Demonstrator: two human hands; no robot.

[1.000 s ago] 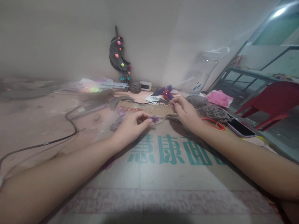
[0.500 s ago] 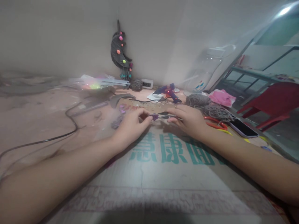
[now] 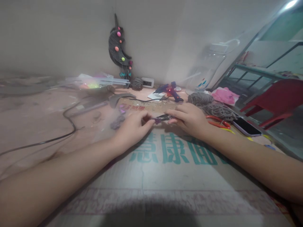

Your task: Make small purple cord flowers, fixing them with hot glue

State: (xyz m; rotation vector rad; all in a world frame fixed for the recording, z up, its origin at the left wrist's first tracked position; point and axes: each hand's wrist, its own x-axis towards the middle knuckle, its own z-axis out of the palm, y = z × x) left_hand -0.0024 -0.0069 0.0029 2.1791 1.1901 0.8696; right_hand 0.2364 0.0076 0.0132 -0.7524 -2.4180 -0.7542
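Above the cardboard sheet (image 3: pixel 161 186), my left hand (image 3: pixel 136 127) pinches a small purple piece (image 3: pixel 157 120) between thumb and fingertips. The piece's exact kind is too small to make out. From the right, my right hand (image 3: pixel 189 119) is closed around small snips (image 3: pixel 164 117), their dark blades pointing left and meeting the purple piece. My fingers cover the handles of the snips. More purple pieces (image 3: pixel 117 121) lie in a blurred cluster just left of my left hand.
Behind my hands lie a glue gun (image 3: pixel 168 90) with a red light and its cord. Grey yarn (image 3: pixel 201 99), orange handles (image 3: pixel 219 122) and a phone (image 3: pixel 247 126) are at right. A clear bottle (image 3: pixel 209 67) stands behind. A decorated grey crescent (image 3: pixel 115 47) hangs on the wall.
The blades of the snips stood apart beside the purple piece; now their tips are closer together, at the piece. Both hands stay in nearly the same place. The view has shifted slightly.
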